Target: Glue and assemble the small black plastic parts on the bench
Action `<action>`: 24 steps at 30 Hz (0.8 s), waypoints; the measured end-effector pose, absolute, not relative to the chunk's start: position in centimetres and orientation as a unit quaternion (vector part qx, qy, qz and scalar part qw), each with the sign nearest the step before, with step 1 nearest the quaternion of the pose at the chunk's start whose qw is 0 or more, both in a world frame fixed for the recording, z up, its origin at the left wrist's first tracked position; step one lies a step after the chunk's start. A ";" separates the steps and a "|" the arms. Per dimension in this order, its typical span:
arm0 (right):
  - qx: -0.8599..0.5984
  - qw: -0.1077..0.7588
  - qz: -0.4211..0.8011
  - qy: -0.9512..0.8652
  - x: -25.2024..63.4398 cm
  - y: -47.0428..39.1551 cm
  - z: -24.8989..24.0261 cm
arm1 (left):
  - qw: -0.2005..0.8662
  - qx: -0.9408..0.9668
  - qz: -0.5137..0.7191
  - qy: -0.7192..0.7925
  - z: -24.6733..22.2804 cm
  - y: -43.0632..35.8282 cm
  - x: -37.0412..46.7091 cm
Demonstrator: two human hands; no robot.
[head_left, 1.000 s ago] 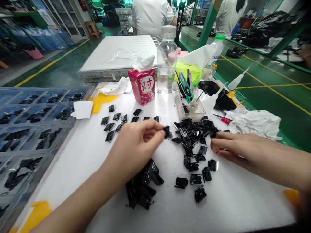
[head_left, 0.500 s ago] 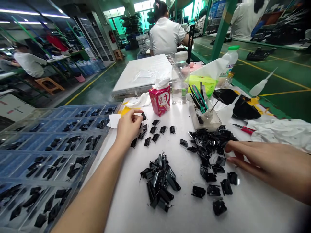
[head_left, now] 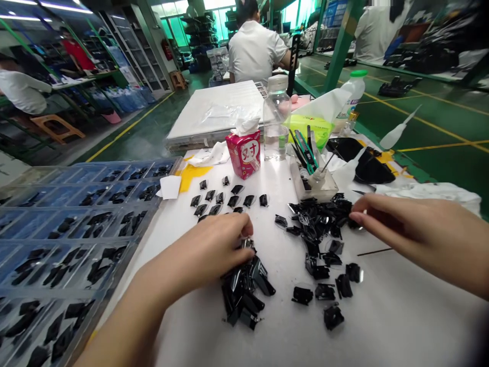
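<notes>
My left hand is over the near pile of glossy black plastic parts, thumb and fingertips closed around a small part at the top of the pile. At the right edge of a larger heap of small black parts, my right hand has its thumb and forefinger drawn together; what lies between them is hidden. A thin dark stick shows below that hand, and I cannot tell whether it is held. Small black pieces with clear film edges lie in loose rows beyond my left hand.
A compartment tray of black parts stands left. Behind are a red tissue box, a clear bottle, a holder with tools and a dropper bottle. A person in white sits beyond the table.
My left hand has left a small black piece at the far end of the rows and come back to the near pile. My right thumb and forefinger have drawn closer together; the view has shifted slightly.
</notes>
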State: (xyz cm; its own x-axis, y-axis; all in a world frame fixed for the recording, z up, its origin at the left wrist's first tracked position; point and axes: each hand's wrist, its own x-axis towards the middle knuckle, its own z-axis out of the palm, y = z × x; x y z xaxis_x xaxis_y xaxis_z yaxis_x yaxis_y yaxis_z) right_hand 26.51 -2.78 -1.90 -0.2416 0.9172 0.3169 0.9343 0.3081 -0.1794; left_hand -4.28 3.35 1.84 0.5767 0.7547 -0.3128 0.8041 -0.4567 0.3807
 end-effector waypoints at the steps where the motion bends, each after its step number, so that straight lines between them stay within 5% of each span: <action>1: -0.605 0.175 -0.009 -0.777 26.5 -2.6 -1.4 | 0.244 0.850 -0.070 0.462 1.8 3.0 -4.2; 11: -0.699 0.385 -0.014 -0.602 28.1 2.0 -2.0 | 0.254 0.835 -0.040 0.487 2.1 4.2 -3.7; 24: -0.715 0.374 0.122 -0.578 28.3 4.6 -4.2 | 0.260 0.837 -0.035 0.481 1.9 4.4 -3.7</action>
